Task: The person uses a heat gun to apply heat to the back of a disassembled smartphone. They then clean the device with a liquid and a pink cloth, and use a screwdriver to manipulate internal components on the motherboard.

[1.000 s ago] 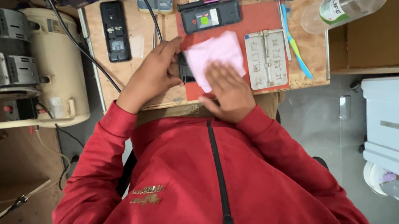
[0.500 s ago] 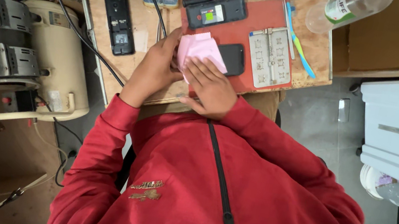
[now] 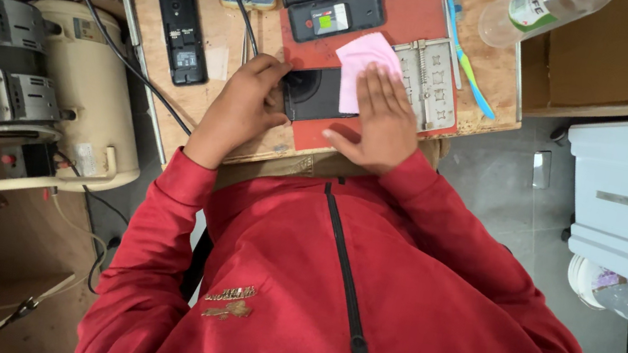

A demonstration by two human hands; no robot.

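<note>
Cloth on phone, both my hands at work

My left hand (image 3: 246, 99) pinches the dark phone (image 3: 314, 94) by its edge on the red mat (image 3: 414, 24); my right hand (image 3: 378, 115) lies flat and open, pressing the pink cloth (image 3: 361, 62) on it. I judge the phone stiff, slick and fragile, best held by its edges; the cloth is soft and light.

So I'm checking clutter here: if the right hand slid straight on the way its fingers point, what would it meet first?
Probably the grey metal tray just beyond the pink cloth under the right hand.
</note>
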